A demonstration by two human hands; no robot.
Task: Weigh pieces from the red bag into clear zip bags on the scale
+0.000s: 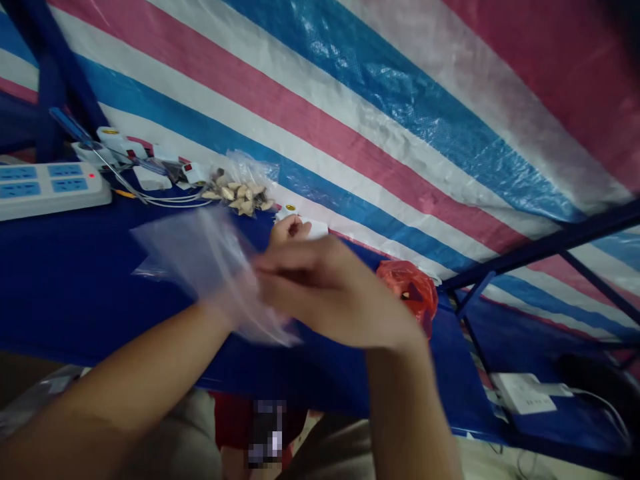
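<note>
My right hand (325, 287) is closed, pinching the edge of a clear zip bag (200, 247), which is smeared by motion and spreads out to the left across my left forearm. Beyond it, my left hand (286, 231) reaches toward the back of the table, its fingers curled in front of a white plastic device (317, 230) with a yellow label. The right hand covers part of the left, so whether the left grips the device is hidden. Left of that hand, a clear bag of small beige pieces (245, 197) lies against the striped sheet.
On the blue table (75, 280) sit a white power strip (50, 190), several white plugs with cables (153, 177), and a blue-handled tool (70, 127). A red plastic bag (410, 290) stands at right. A white socket block (523, 393) is farther right. Striped sheeting (325, 120) hangs behind.
</note>
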